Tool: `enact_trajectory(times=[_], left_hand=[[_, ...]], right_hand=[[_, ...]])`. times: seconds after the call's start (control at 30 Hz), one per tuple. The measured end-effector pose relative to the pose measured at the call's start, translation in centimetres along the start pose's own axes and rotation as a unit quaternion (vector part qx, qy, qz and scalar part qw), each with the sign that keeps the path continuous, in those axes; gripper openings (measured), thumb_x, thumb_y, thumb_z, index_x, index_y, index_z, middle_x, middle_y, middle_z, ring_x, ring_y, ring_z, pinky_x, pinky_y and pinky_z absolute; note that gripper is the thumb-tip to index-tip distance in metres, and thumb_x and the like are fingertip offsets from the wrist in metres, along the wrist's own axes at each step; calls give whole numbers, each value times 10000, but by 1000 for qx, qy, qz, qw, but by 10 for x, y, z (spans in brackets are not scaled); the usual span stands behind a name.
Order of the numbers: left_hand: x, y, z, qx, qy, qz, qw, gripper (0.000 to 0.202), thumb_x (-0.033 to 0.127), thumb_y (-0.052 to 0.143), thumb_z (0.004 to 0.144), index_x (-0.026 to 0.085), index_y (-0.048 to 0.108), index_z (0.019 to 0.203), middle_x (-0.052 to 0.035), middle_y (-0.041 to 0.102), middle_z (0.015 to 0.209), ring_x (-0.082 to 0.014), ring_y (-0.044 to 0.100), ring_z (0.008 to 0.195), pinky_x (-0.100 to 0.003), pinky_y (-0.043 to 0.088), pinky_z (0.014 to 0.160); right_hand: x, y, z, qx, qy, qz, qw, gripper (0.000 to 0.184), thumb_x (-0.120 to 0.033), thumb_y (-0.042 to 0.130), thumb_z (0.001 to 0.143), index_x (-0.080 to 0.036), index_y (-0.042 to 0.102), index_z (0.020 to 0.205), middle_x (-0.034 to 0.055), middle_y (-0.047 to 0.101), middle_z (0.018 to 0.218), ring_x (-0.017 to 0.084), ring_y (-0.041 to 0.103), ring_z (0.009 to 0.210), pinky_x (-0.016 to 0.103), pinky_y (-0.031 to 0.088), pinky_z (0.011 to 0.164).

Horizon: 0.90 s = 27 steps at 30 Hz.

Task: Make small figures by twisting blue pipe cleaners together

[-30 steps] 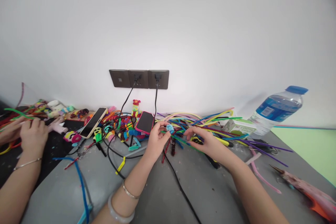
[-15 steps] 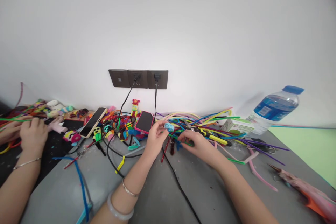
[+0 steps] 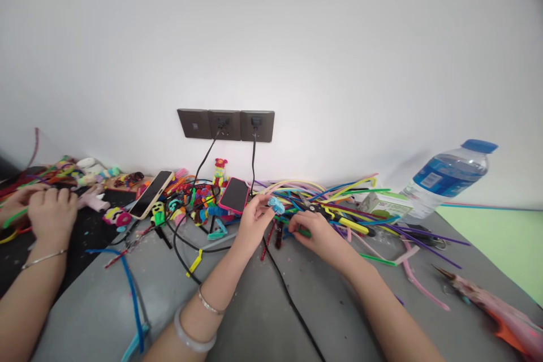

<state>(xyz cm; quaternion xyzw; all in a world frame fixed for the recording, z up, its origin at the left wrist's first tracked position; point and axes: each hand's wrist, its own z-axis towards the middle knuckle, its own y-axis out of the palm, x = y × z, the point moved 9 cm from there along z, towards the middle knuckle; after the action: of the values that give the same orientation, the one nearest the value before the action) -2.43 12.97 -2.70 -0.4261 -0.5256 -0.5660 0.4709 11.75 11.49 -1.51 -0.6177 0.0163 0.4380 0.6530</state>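
Note:
Between the fingertips of my left hand (image 3: 253, 222) is a small light-blue fuzzy piece (image 3: 276, 205), apparently twisted pipe cleaner, raised above the table. My right hand (image 3: 313, 231) is just to its right, fingers curled together in a pinch. A bit of green shows at its palm and some blue by its fingertips; what it grips, if anything, I cannot make out. Behind both hands spreads a heap of colourful pipe cleaners (image 3: 292, 188). Yellow-and-black handled pliers (image 3: 350, 223) lie on that heap, close to my right hand.
Two phones, one pink-edged (image 3: 235, 195) and one pale-edged (image 3: 151, 195), lie among small fuzzy figures. Black cables (image 3: 282, 283) cross the grey table (image 3: 254, 322). A water bottle (image 3: 449, 175) stands right; a pink glue gun (image 3: 496, 302) lies in front. A co-worker's hands (image 3: 53, 212) work at left.
The light-blue piece has turned in my left fingers and shows more of itself. Less blue shows under my right hand, which has barely moved. At left, the co-worker's green pipe cleaner has shifted.

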Motion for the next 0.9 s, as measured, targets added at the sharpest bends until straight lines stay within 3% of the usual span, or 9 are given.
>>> enact_trajectory(times=[0.17, 0.33, 0.43, 0.63, 0.9], left_hand=[[0, 3, 0, -10, -9, -15, 1000, 335, 318, 741, 722, 176, 632, 1006, -75, 662, 1063, -197, 642, 954, -297, 510, 815], [-4, 7, -1, -25, -15, -25, 999, 313, 301, 756, 697, 176, 619, 950, -56, 646, 996, -186, 641, 917, -294, 526, 793], [-6, 11, -2, -34, -29, -28, 999, 319, 305, 759, 692, 174, 607, 941, -60, 638, 1015, -183, 643, 892, -300, 540, 767], [-3, 18, -5, -63, -26, -33, 997, 297, 285, 750, 705, 176, 623, 951, -56, 646, 998, -173, 646, 880, -289, 546, 771], [-3, 20, -7, -78, -28, -43, 996, 329, 308, 766, 697, 185, 641, 976, -67, 658, 1033, -170, 657, 847, -305, 564, 758]], right_hand=[[8, -23, -1, 45, 35, 64, 996, 117, -162, 525, 833, -216, 627, 813, 35, 670, 822, 203, 610, 782, 318, 462, 724], [13, -57, -8, 199, 61, 114, 971, 65, -237, 540, 845, -214, 601, 840, 33, 641, 807, 196, 585, 743, 311, 459, 706], [6, -65, -12, 269, 52, 150, 950, 80, -264, 533, 870, -212, 590, 845, 42, 628, 822, 192, 573, 765, 301, 451, 698], [-7, -53, -6, 245, 14, 170, 954, 72, -259, 560, 859, -212, 602, 825, 49, 624, 829, 197, 567, 798, 308, 444, 702], [-4, -49, -3, 225, 16, 163, 961, 69, -258, 570, 849, -219, 610, 810, 50, 632, 843, 198, 571, 794, 310, 449, 702]])
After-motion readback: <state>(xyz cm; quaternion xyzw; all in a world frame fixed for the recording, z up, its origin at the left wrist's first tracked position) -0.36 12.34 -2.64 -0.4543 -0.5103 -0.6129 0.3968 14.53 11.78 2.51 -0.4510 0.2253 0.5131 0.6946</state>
